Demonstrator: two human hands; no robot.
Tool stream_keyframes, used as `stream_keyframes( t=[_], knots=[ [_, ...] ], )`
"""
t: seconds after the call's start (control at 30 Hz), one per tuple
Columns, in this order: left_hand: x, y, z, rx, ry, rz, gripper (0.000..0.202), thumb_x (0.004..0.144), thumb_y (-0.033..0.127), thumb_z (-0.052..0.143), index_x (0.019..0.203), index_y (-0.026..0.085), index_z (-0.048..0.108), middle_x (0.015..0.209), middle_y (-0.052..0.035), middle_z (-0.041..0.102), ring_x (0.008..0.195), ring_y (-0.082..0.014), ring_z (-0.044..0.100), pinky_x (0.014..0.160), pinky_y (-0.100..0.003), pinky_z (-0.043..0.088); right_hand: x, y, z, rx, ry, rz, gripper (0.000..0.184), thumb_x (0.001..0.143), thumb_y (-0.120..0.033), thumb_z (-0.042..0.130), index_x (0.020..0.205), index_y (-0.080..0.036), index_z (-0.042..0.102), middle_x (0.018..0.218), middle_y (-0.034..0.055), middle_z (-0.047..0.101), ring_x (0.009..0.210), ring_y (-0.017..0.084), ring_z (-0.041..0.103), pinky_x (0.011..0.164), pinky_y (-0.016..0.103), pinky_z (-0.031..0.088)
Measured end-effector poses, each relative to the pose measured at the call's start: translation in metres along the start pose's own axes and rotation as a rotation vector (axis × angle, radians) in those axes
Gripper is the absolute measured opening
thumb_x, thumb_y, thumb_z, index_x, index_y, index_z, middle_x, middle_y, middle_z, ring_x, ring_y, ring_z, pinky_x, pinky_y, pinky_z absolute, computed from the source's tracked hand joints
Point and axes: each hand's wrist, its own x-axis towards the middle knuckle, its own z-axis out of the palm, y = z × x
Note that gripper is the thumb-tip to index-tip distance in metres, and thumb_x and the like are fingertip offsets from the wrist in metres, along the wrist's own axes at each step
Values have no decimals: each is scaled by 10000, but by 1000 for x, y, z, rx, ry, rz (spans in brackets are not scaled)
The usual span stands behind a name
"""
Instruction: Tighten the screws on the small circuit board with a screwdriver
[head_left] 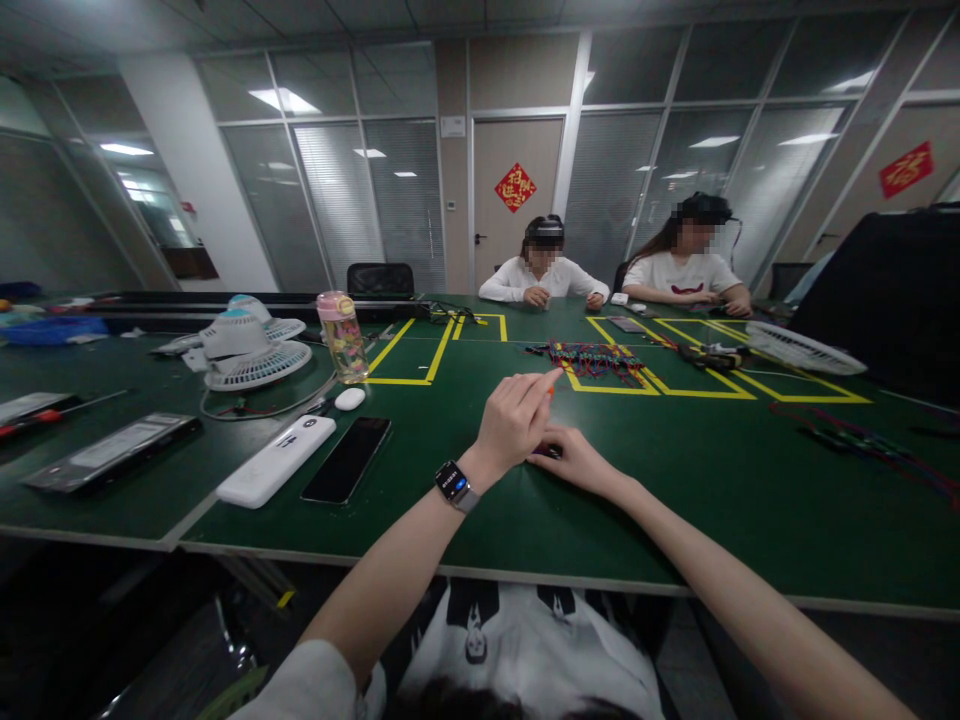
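My left hand, with a watch on its wrist, is closed above the table in front of me. A small orange object peeks out at its fingertips; the rest is hidden. Close beside and below it, my right hand rests low on the table, fingers closed on a small dark piece, mostly covered. Just beyond both hands lies a heap of small circuit boards with red and blue wires.
Left of my hands lie a black phone, a white power bank, an earbud case and a bottle. White fan parts stand farther left. More wired boards lie right. Two people sit across the green table.
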Motion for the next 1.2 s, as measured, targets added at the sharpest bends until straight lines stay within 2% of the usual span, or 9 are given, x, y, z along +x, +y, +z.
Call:
stream_keyframes(
  t=[0.23,0.4,0.47,0.53,0.7,0.77,0.93,1.13,1.2],
  knots=[
    [-2,-1,2,-14,66,-50,262,907,317,494,1080,177,632,875,-60,547,820,-166,535,748,-301,479,0,3,2,0,14,11,123,798,-241,649,841,-147,716,763,51,650,659,160,583,619,267,459],
    [-2,3,1,-133,26,-66,344,937,194,368,1231,176,546,1033,-92,580,957,-181,554,843,-325,477,1,3,1,0,-2,7,109,805,-231,644,835,-154,715,762,49,651,670,163,589,635,270,465],
    [0,3,3,-221,52,-118,356,942,159,354,1257,180,519,1091,-89,602,1014,-174,561,890,-319,467,1,1,-1,-1,-19,11,108,800,-229,652,852,-159,715,786,51,648,695,166,592,653,273,473],
    [2,1,3,-304,96,-201,324,938,160,400,1231,183,536,1081,-73,623,986,-153,583,882,-291,470,1,-1,-2,-2,-29,11,116,792,-227,662,872,-161,714,811,55,642,715,169,596,670,278,481],
    [6,-3,1,-277,180,-360,164,855,213,602,1007,186,659,880,-28,589,805,-130,568,768,-248,472,0,-1,-2,0,-22,15,111,790,-233,669,864,-164,715,820,55,626,730,171,606,686,284,489],
    [6,-2,0,-254,175,-353,163,866,232,589,1006,188,661,892,-34,564,837,-139,561,786,-255,468,0,0,-1,2,-9,19,109,794,-238,666,859,-167,717,819,55,628,738,172,610,689,285,491],
    [5,0,1,-314,106,-255,304,955,164,378,1194,188,565,1064,-71,588,997,-147,564,890,-280,452,0,1,1,-3,6,19,105,795,-228,661,850,-163,723,805,59,633,725,172,607,678,285,490],
    [1,-4,3,-142,125,-204,212,899,314,536,1040,197,642,891,-41,540,829,-146,547,769,-273,474,0,1,0,1,7,23,106,797,-228,659,858,-170,724,815,59,646,730,172,601,674,285,484],
    [0,-4,3,-119,99,-182,241,919,303,492,1084,195,630,919,-55,540,862,-157,545,791,-286,473,0,0,0,1,1,29,110,796,-230,661,861,-167,724,807,58,646,712,168,595,660,281,479]
  ],
)
